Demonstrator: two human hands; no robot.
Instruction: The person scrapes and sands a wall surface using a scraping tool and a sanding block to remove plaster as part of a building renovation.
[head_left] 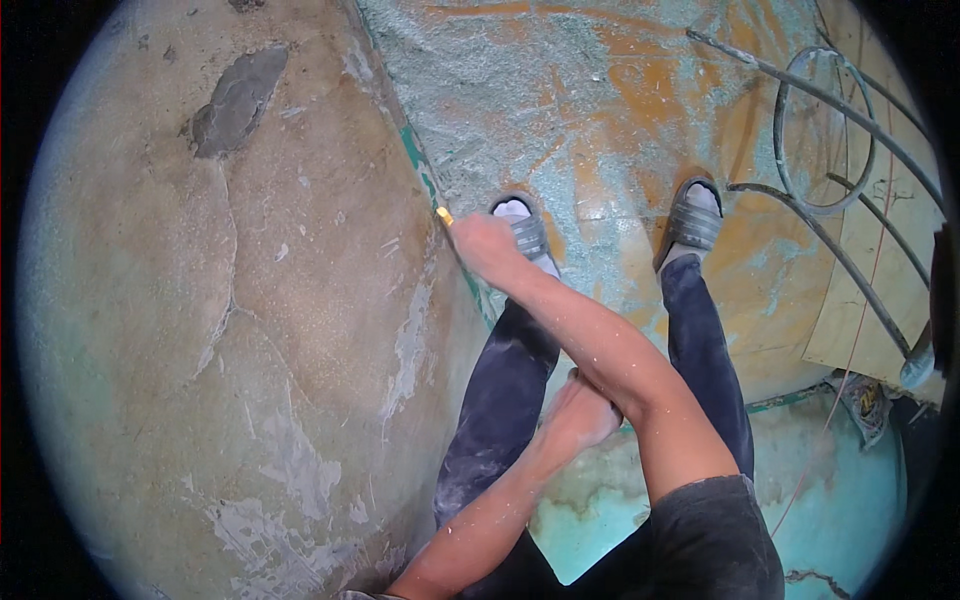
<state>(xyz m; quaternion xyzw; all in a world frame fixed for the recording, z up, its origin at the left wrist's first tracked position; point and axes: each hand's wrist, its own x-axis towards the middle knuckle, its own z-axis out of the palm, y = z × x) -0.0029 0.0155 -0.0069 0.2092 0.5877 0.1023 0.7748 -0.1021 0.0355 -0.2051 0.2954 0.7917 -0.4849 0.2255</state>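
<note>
My right hand, its arm reaching across to the left, is closed round a small tool with a yellow end. Only that end shows; the rest is hidden in the fist, so its kind cannot be made out. The fist is beside the foot of the stained, worn wall, where a green strip runs along the join with the floor. My left hand is curled shut below my right forearm, close to the elbow. Its fingers are partly covered, and whatever they may hold is hidden.
Pale dust and scrapings lie over the orange-brown floor. My sandalled feet stand apart. Dark bent tubing with a ring stands at the right, near a thin red cord and a crumpled plastic bag. A turquoise surface is nearby.
</note>
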